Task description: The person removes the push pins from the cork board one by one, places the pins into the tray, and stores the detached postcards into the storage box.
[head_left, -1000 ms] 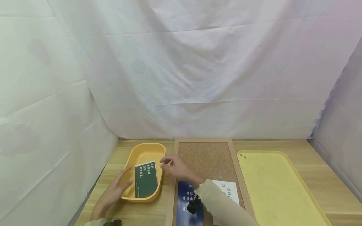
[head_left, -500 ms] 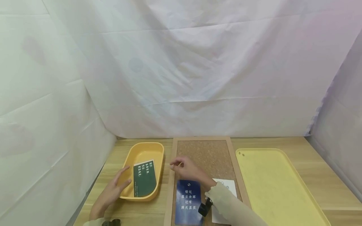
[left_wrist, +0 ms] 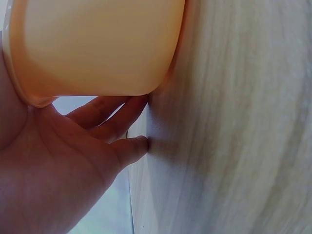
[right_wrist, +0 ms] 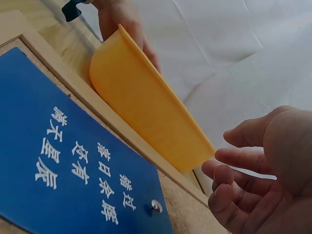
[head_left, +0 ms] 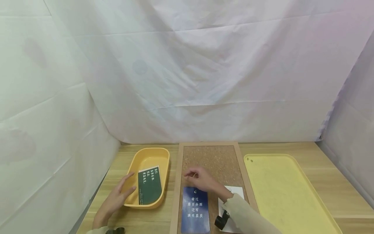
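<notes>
My left hand (head_left: 115, 197) holds the near left corner of a yellow plastic tub (head_left: 150, 151), its thumb and index finger at the rim. The left wrist view shows other fingers along the tub's outer wall, close to the table. A dark green printed card (head_left: 149, 188) lies tilted inside the tub. Above a framed corkboard (head_left: 211, 159) hovers my right hand (head_left: 203, 179), fingers loosely bent and holding nothing visible. Just below it lies a blue card (head_left: 195, 211) with white characters, a silver pushpin (right_wrist: 156, 205) at its top. My right sleeve partly covers a pinned white card (head_left: 233, 191).
Right of the corkboard lies a flat yellow tray (head_left: 289, 188) with a couple of tiny pins (head_left: 249, 159) at its far left corner. Everything rests on a wooden table (head_left: 309, 162). White sheeting (head_left: 187, 81) hangs behind and at both sides.
My right hand has moved right from the tub's edge to above the corkboard, uncovering more of the blue card. The left hand stays at the tub. The view has shifted slightly.
</notes>
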Demonstrator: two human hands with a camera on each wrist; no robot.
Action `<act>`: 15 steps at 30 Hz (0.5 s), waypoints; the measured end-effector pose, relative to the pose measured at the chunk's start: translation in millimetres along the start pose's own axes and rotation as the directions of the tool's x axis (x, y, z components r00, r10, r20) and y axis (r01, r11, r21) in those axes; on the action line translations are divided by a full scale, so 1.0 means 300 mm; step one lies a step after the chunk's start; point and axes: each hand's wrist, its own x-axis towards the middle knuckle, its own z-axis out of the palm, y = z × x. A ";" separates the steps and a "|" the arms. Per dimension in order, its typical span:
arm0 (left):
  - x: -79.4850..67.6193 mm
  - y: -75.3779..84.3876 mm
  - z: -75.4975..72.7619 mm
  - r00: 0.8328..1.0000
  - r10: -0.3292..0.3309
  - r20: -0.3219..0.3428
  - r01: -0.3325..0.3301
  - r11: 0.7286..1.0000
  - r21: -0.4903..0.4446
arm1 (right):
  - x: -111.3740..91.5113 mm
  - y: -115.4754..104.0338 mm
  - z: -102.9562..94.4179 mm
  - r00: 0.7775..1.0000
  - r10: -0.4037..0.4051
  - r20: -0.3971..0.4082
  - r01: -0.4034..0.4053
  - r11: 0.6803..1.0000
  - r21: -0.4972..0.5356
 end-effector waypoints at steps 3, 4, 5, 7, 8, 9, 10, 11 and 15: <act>-0.001 0.000 -0.001 1.000 -0.006 0.007 0.006 1.000 -0.002 | -0.012 0.008 -0.008 1.000 0.005 0.006 -0.005 1.000 0.010; -0.001 0.000 -0.001 1.000 -0.006 0.007 0.006 1.000 -0.002 | -0.017 0.010 -0.010 1.000 0.009 0.005 -0.009 1.000 0.009; -0.001 -0.001 -0.001 1.000 -0.006 0.007 0.006 1.000 -0.003 | -0.020 0.012 -0.012 1.000 0.009 0.008 -0.009 1.000 0.017; -0.001 -0.002 0.000 1.000 -0.005 0.004 0.005 1.000 -0.006 | -0.029 0.017 -0.016 1.000 0.018 0.018 -0.018 0.999 0.040; -0.001 -0.002 0.000 1.000 -0.005 0.005 0.005 1.000 -0.008 | -0.034 0.020 -0.018 0.999 0.024 0.023 -0.025 0.999 0.046; -0.001 -0.003 0.000 1.000 -0.002 0.004 0.003 1.000 -0.009 | -0.038 0.023 -0.020 0.999 0.030 0.026 -0.031 0.998 0.054; -0.001 -0.003 0.000 1.000 -0.001 0.003 0.001 1.000 -0.011 | -0.044 0.025 -0.023 0.999 0.039 0.031 -0.041 0.997 0.059; -0.001 -0.003 0.001 1.000 0.002 0.002 -0.002 1.000 -0.013 | -0.050 0.027 -0.026 0.998 0.047 0.035 -0.049 0.997 0.063; -0.002 -0.001 0.000 1.000 0.007 0.000 -0.007 1.000 -0.008 | -0.070 0.040 -0.038 0.997 0.072 0.035 -0.074 0.996 0.043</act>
